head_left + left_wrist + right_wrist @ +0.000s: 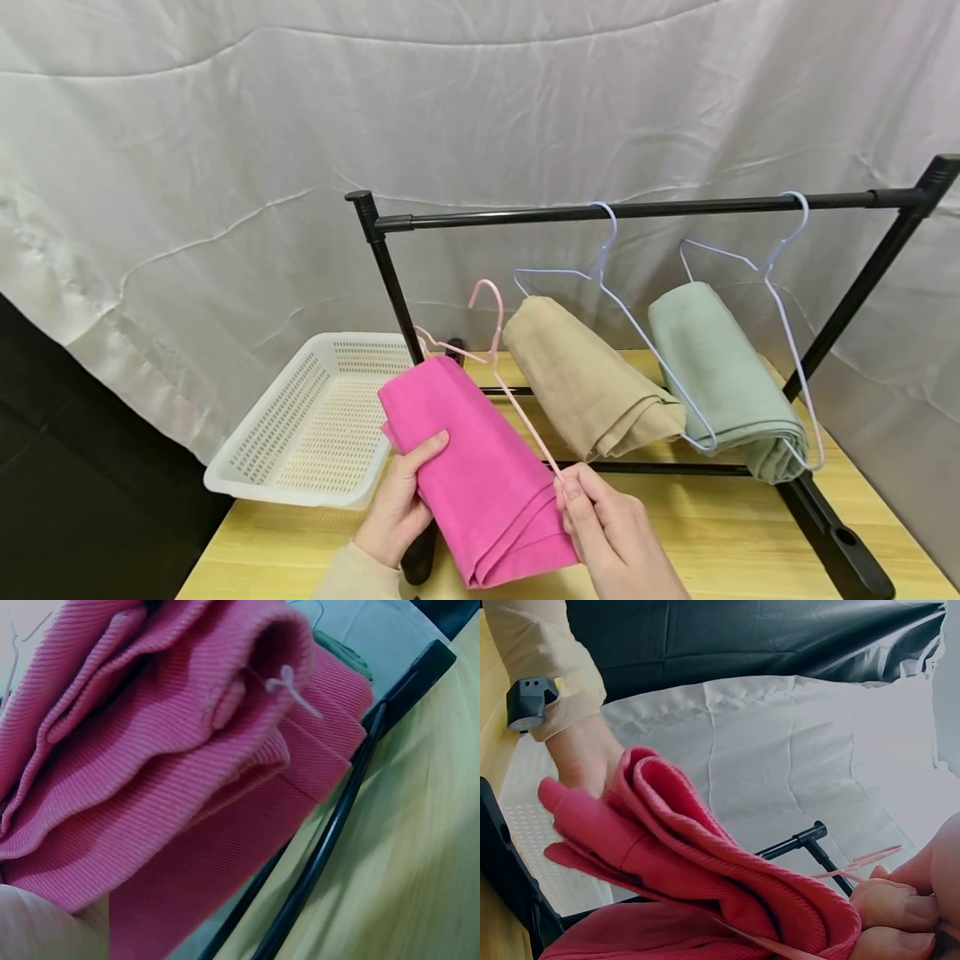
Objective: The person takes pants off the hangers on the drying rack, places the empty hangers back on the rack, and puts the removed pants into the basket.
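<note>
A folded bright pink cloth [480, 467] hangs over a thin pink hanger [517, 408], in front of the black rack. My left hand [401, 504] grips the cloth's left side, thumb on top and the other fingers hidden beneath. With thumb and fingers, my right hand [611, 525] pinches the hanger's lower right corner, close against the cloth's edge. The hanger's hook stands free of the rack bar. In the left wrist view, the ribbed folds of the pink cloth [165, 772] show a loose white thread.
From the black rack's top bar [487, 217] hang two bluish hangers with folded cloths, one beige [592, 375] and one pale green [720, 375]. A white perforated basket [255, 475] stands at the left on the wooden table [705, 525]. A light grey curtain [450, 108] hangs behind.
</note>
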`<move>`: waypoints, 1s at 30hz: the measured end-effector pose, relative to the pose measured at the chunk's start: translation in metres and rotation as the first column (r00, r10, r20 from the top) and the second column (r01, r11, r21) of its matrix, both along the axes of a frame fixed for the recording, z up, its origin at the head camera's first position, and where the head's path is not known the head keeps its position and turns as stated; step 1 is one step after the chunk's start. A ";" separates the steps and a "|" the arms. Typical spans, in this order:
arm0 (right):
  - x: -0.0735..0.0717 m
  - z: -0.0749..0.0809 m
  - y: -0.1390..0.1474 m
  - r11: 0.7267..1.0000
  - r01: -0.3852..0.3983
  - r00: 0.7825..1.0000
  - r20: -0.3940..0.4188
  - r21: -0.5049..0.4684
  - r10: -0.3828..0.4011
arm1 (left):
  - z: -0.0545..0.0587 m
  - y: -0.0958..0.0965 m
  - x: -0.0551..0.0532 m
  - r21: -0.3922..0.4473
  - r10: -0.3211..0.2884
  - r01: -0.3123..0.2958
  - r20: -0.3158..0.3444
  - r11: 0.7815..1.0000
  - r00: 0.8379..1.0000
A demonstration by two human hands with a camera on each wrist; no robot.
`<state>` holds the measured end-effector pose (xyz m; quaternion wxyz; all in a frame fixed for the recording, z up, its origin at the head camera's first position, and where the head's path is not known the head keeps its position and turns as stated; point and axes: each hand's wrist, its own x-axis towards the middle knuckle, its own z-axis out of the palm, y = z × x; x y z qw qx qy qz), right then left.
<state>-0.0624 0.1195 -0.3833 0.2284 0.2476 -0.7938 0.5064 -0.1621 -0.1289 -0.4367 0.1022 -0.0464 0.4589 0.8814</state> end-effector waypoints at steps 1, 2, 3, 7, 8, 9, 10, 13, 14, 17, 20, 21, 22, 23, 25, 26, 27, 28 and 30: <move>0.000 0.000 0.001 1.000 0.000 1.000 0.002 0.002 0.000 | 0.002 0.000 0.000 -0.006 0.005 -0.005 0.001 1.000 1.000; 0.001 0.000 0.002 1.000 -0.004 1.000 0.010 -0.001 0.004 | 0.004 0.000 0.001 -0.014 0.011 -0.011 0.000 1.000 1.000; 0.001 0.000 0.003 1.000 -0.005 1.000 0.012 0.001 0.005 | 0.006 0.000 0.001 -0.022 0.015 -0.015 -0.003 1.000 1.000; 0.002 -0.001 0.006 1.000 0.004 1.000 0.020 0.004 -0.004 | 0.015 -0.001 0.003 -0.052 -0.004 0.003 -0.022 0.999 1.000; 0.002 -0.001 0.007 1.000 0.005 1.000 0.019 0.003 -0.005 | 0.018 -0.001 0.003 -0.062 -0.015 0.013 -0.031 0.998 0.999; 0.002 -0.002 0.007 1.000 0.013 1.000 0.012 0.008 -0.013 | 0.020 -0.001 0.003 -0.073 -0.025 0.022 -0.036 0.997 0.999; 0.002 -0.002 0.007 1.000 0.018 1.000 0.009 0.009 -0.018 | 0.023 -0.001 0.003 -0.086 -0.034 0.031 -0.040 0.996 0.999; 0.002 -0.004 0.008 0.999 0.035 0.999 0.004 0.006 -0.036 | 0.033 -0.001 0.001 -0.139 -0.056 0.049 -0.049 0.989 0.997; 0.002 -0.004 0.008 0.999 0.040 0.999 0.006 0.004 -0.040 | 0.036 -0.001 0.000 -0.159 -0.060 0.052 -0.050 0.986 0.997; 0.002 -0.005 0.008 0.999 0.048 0.998 0.031 -0.009 -0.048 | 0.045 -0.001 -0.003 -0.218 -0.072 0.058 -0.058 0.974 0.996; 0.002 -0.005 0.008 0.998 0.064 0.997 0.044 -0.011 -0.064 | 0.053 -0.001 -0.007 -0.266 -0.087 0.063 -0.078 0.962 0.993; 0.002 -0.005 0.008 0.997 0.072 0.997 0.042 -0.008 -0.072 | 0.055 0.000 -0.008 -0.280 -0.091 0.064 -0.086 0.958 0.992; 0.002 -0.006 0.008 0.997 0.081 0.996 0.033 -0.002 -0.081 | 0.058 0.000 -0.009 -0.294 -0.096 0.064 -0.095 0.954 0.991; 0.001 -0.007 0.008 0.996 0.089 0.996 0.030 0.002 -0.089 | 0.060 0.001 -0.010 -0.306 -0.100 0.065 -0.099 0.950 0.990; 0.000 -0.009 0.008 0.995 0.101 0.995 0.019 0.007 -0.102 | 0.064 0.001 -0.012 -0.328 -0.108 0.066 -0.110 0.942 0.988; -0.001 -0.010 0.008 0.995 0.104 0.994 0.016 0.006 -0.104 | 0.066 0.002 -0.012 -0.338 -0.113 0.068 -0.116 0.939 0.987; -0.001 -0.011 0.007 0.994 0.107 0.994 0.013 0.004 -0.107 | 0.068 0.002 -0.013 -0.349 -0.116 0.067 -0.121 0.935 0.986; -0.001 -0.012 0.007 0.994 0.108 0.994 0.014 0.000 -0.108 | 0.070 0.002 -0.014 -0.358 -0.120 0.069 -0.123 0.931 0.985; -0.002 -0.013 0.006 0.994 0.109 0.994 0.016 -0.009 -0.109 | 0.074 0.003 -0.016 -0.380 -0.126 0.068 -0.130 0.923 0.984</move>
